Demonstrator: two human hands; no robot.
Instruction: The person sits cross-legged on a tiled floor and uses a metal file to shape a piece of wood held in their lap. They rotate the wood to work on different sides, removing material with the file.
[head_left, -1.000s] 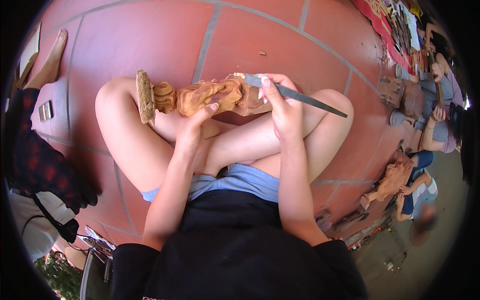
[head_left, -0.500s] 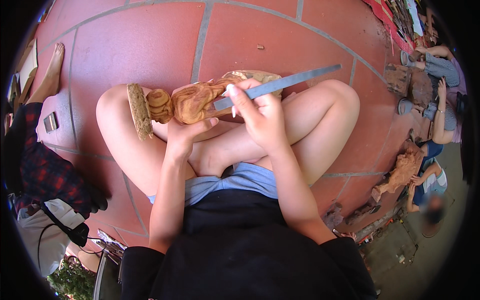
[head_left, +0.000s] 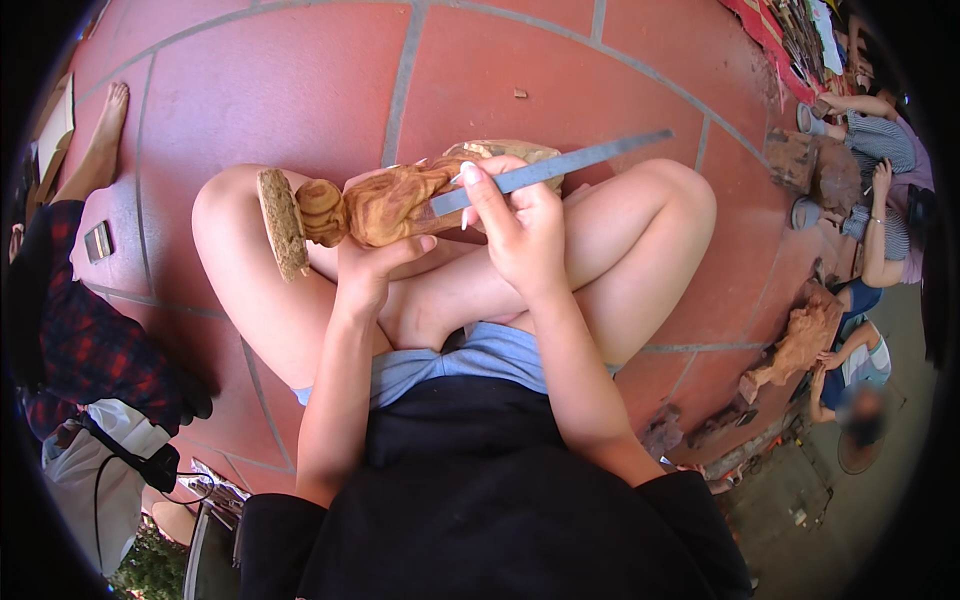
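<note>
Evidently in Hand: a Wooden Figure [head_left: 395, 205] and a Metal Strip [head_left: 600, 157]

Red floor tiles [head_left: 560, 80] with grey joints spread beneath everything. Across them sit the person's bare, crossed legs [head_left: 270, 240], below a black top [head_left: 520, 500] and soft blue shorts [head_left: 480, 350]. At the far left is someone in dark plaid cloth [head_left: 95, 320]; on the right, a co-worker in striped trousers [head_left: 880, 140] sits beside rough, blocky wood [head_left: 790, 160], and another person's hands touch a knobbly reddish-brown carving [head_left: 805, 335]. Tools lie on a red cloth [head_left: 765, 40] at the upper right.

The wooden figure lies lengthwise, left to right, above the crossed legs. Its middle is rounded into folds, with warm, swirling grain; a crumbly, bark-like slab [head_left: 283, 225] caps the left end, and the right end is paler and rougher. The left hand [head_left: 378, 265] has its grip closed around the near side and underside, the fingers mostly hidden. The right hand [head_left: 520, 225] has its grip pinched on the strip: flat, straight-edged, dull grey. Hand and strip cover part of the figure; whether the strip's inner end touches wood, I cannot tell.

Smallest are a dark, flat rectangular object [head_left: 98, 242] on the left-hand tiles and a brown chip [head_left: 520, 94] beyond the figure.
</note>
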